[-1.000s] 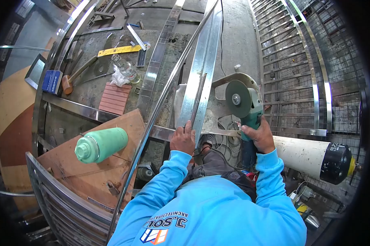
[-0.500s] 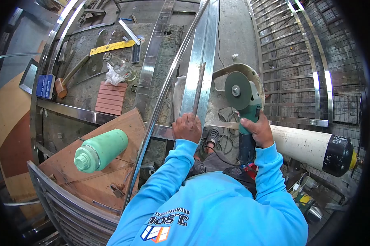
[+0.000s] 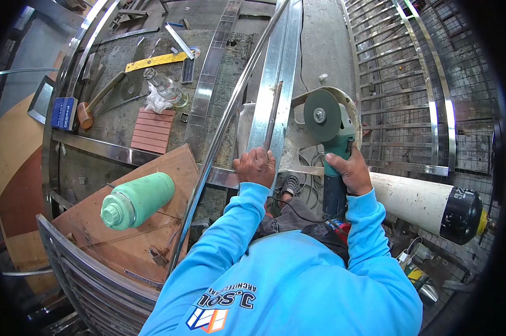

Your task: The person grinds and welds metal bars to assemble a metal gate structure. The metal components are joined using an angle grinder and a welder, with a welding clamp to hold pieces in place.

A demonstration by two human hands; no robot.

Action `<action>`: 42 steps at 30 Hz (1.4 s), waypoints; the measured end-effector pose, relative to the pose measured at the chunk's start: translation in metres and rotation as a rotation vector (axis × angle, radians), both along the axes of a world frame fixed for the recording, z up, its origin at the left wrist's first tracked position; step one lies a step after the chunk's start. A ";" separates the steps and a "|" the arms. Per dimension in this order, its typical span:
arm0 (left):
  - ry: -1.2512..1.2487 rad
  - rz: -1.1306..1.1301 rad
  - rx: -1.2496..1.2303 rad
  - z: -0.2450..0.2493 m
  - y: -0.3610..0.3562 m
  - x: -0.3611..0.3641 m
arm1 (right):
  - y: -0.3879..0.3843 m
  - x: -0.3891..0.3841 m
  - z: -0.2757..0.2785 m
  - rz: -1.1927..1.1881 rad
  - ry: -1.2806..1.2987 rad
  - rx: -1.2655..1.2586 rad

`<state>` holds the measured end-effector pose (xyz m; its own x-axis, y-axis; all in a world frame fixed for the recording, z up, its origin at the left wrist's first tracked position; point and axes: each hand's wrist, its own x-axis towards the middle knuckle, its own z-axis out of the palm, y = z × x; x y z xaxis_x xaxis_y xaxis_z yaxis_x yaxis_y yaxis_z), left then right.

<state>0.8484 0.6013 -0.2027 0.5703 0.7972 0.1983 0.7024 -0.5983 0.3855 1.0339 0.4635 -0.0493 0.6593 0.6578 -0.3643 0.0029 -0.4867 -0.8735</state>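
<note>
Two hands point(image 3: 255, 167), grinder point(image 3: 338, 140), "J.SOL" shirt point(image 3: 309, 274), "VALIANT" box point(image 3: 63, 113)

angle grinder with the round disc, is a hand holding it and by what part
Yes: the right hand holds the angle grinder by its green body, between the disc and the dark end.

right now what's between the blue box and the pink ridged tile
The head view shows the mallet there, its head close by the blue box; from it to the pink ridged tile, grey floor shows.
</note>
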 end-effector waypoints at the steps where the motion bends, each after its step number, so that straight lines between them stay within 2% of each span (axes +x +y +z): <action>1: 0.001 -0.001 0.009 0.000 0.000 0.000 | 0.000 0.001 -0.002 0.000 0.004 0.001; 9: -0.009 -0.009 0.040 0.002 0.000 0.000 | 0.011 0.034 -0.016 0.018 -0.037 0.056; 12: -0.017 -0.008 0.070 0.001 0.000 0.002 | 0.016 0.065 -0.041 0.023 -0.058 0.035; 18: -0.005 -0.047 0.017 0.003 0.000 -0.002 | 0.060 0.100 -0.078 -0.188 0.194 0.253; 21: 0.007 -0.060 -0.038 0.010 0.003 0.000 | 0.073 0.130 -0.114 -0.223 0.303 0.198; 27: 0.016 -0.061 -0.125 0.011 0.004 -0.003 | 0.098 0.169 -0.146 -0.263 0.402 0.114; 30: 0.002 -0.064 -0.186 0.014 0.009 -0.002 | 0.106 0.182 -0.159 -0.264 0.347 0.059; 42: 0.022 -0.036 -0.200 0.016 0.014 0.005 | 0.126 0.193 -0.157 -0.264 0.355 0.007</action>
<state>0.8535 0.6149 -0.1864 0.6017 0.7984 0.0253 0.6913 -0.5363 0.4843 1.2266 0.5899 -0.2066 0.6397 0.4864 -0.5951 -0.4220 -0.4249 -0.8009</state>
